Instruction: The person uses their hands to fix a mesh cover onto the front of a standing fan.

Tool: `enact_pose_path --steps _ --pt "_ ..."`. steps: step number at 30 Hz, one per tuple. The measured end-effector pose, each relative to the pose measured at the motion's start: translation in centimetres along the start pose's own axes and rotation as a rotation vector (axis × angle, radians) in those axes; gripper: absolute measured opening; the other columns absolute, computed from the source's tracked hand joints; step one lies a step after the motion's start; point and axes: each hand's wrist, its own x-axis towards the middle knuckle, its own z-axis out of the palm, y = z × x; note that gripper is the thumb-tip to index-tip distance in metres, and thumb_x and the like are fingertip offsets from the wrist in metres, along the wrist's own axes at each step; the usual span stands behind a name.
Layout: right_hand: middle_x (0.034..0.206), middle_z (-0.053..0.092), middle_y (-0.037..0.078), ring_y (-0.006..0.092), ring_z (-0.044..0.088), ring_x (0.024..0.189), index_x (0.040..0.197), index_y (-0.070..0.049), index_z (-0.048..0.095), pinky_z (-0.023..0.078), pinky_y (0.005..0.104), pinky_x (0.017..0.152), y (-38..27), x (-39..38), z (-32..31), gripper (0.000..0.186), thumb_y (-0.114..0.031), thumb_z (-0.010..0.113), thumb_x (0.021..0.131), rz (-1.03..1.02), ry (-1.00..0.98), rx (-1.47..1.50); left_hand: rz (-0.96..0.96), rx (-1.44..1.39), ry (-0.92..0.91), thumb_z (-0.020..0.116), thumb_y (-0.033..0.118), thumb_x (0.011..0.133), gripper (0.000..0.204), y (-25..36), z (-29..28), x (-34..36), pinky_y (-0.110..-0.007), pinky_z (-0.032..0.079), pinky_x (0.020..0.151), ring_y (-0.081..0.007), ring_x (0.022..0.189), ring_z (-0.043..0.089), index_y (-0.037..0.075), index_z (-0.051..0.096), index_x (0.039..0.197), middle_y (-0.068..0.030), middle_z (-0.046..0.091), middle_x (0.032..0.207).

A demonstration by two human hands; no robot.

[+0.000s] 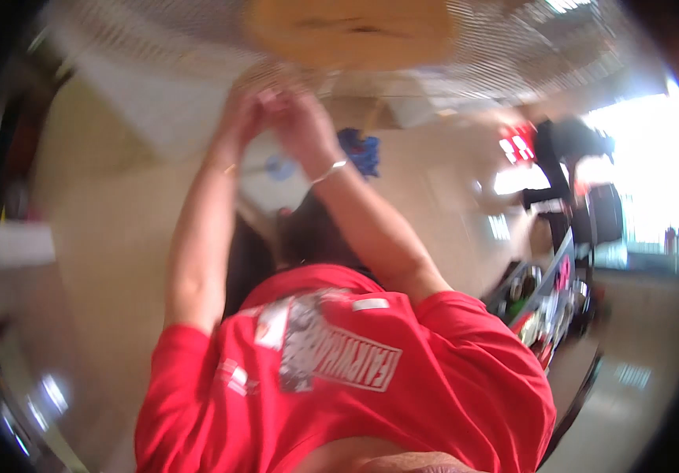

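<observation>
Across the top of the head view spans a large round mesh cover (505, 51) that looks like a fan guard, with a yellow-orange disc (355, 31) at its centre. Both my arms reach up to its near rim. There my left hand (246, 101) and my right hand (300, 114) meet, fingers bent and brought together. Motion blur smears the fingertips, and anything between them is hidden. A thin pale bracelet (329, 171) circles my right wrist. Past that wrist a blue bundled item (361, 151) lies lower down, and between my forearms shows a pale blue round piece (279, 167).
At the right stands a grey open bin (548, 296) crowded with assorted small things. Beyond it are a dark seat-like shape (595, 214) and what looks like a person in red and black (522, 143), blurred. Pale tan floor (95, 260) stretches to the left. A bright window (654, 150) glares at far right.
</observation>
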Motion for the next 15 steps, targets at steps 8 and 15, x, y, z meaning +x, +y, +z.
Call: enact_pose_path --steps 8,15 --pt "0.075 0.058 0.005 0.0135 0.057 0.066 0.087 -0.004 0.053 0.049 0.0214 0.054 0.5 -0.9 2.9 0.01 -0.002 0.043 0.085 0.021 0.115 0.142 -0.011 0.052 -0.16 0.051 0.016 0.082 0.019 1.6 -2.5 0.4 -0.026 0.047 0.059 -0.0134 0.067 0.054 0.004 0.054 0.097 -0.0049 0.058 0.082" --pt "0.068 0.058 0.004 0.0138 0.055 0.057 0.073 -0.006 0.054 0.045 0.0235 0.053 -0.2 0.5 0.6 0.008 -0.008 0.052 0.08 -0.088 -0.056 -0.143 0.136 0.177 0.035 0.052 0.013 0.082 0.009 0.0 -2.1 0.3 -0.023 0.043 0.057 -0.0128 0.067 0.052 0.006 0.054 0.077 -0.0027 0.056 0.076"
